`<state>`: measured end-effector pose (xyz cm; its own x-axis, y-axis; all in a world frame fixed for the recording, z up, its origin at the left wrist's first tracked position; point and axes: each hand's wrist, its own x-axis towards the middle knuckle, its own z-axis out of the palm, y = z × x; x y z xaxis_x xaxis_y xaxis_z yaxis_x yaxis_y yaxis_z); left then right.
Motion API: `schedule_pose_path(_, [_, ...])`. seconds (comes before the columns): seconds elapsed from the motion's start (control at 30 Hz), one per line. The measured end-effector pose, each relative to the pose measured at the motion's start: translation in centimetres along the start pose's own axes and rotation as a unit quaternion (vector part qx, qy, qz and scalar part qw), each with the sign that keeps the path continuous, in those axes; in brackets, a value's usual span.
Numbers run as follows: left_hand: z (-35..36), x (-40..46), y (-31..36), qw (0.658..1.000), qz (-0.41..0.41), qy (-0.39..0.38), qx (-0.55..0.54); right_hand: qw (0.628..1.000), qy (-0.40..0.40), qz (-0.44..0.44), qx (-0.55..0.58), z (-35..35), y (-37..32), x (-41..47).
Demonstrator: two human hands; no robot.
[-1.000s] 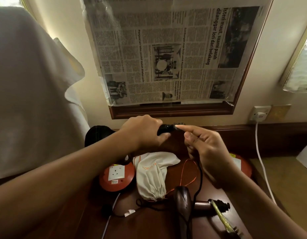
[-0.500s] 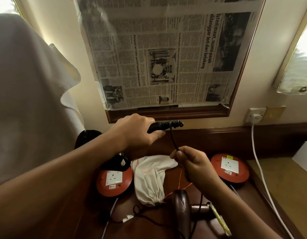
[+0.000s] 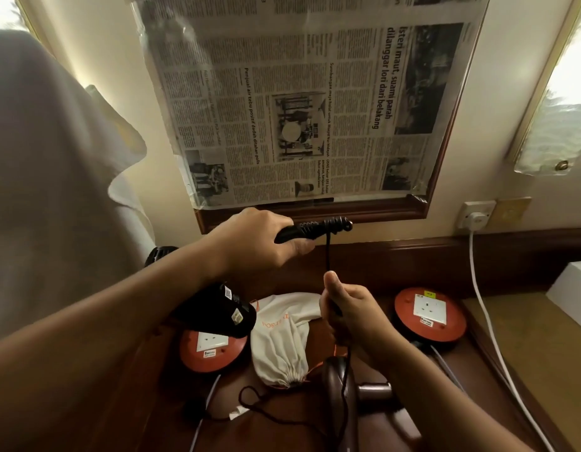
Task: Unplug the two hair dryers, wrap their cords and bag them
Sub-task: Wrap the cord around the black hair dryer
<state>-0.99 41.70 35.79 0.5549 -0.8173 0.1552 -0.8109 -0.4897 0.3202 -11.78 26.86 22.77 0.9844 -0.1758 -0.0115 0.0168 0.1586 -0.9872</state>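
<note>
The left hand [image 3: 259, 243] was clenched round the handle of the black hair dryer [image 3: 217, 308], held up above the back of the dresser top [image 3: 145, 402], with the handle's long axis running roughly level, left to right, and its ribbed cord collar [image 3: 328, 225] pointing right, past the knuckles. From that collar the black cord [image 3: 328, 252] dropped nearly straight down into the right hand [image 3: 351, 311], which sat directly below and slightly toward the front edge, thumb and curled fingers pinching the cord taut. So the wrap turned on one relation: cord vertical, handle horizontal, the two crossing at right angles, with the right hand the one placed to carry the cord round the handle. The dryer's body hung low by the left wrist, over the left part of the top. By count there were two hair dryers: the black one in hand and a brown hair dryer [image 3: 343, 396] lying near the front edge. There were two round orange socket reels [image 3: 214, 350], one toward each side, and one cream drawstring bag [image 3: 282, 340] lying between them; a second bag was not visible, though it may have been hidden. A slack loop of dark cord [image 3: 266, 409] trailed near the front edge, and I could not tell which dryer it belonged to.
</note>
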Motion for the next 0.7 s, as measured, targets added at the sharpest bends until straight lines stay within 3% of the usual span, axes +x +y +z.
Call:
schedule_pose_path(0.13, [-0.8, -0.6, 0.7, 0.999, 0.028, -0.007, -0.027, 0.991, -0.088, -0.01, 0.1, -1.2, -0.2, 1.2])
schedule_pose_path(0.23, [-1.2, -1.3, 1.1, 0.998, 0.045, -0.023, -0.04, 0.987, -0.107, -0.024, 0.119, -2.0, -0.9, 1.8])
schedule_pose_path(0.4, [-1.7, -2.2, 1.0, 0.997, 0.066, -0.024, -0.019, 0.999, -0.031, -0.029, -0.023, -2.8, -3.8, 2.7])
schedule_pose_path(0.7, [-0.4, -2.5, 0.9, 0.976, 0.068, -0.072, 0.194, 0.975, 0.015, -0.075, -0.207, -3.8, -10.2, 3.4])
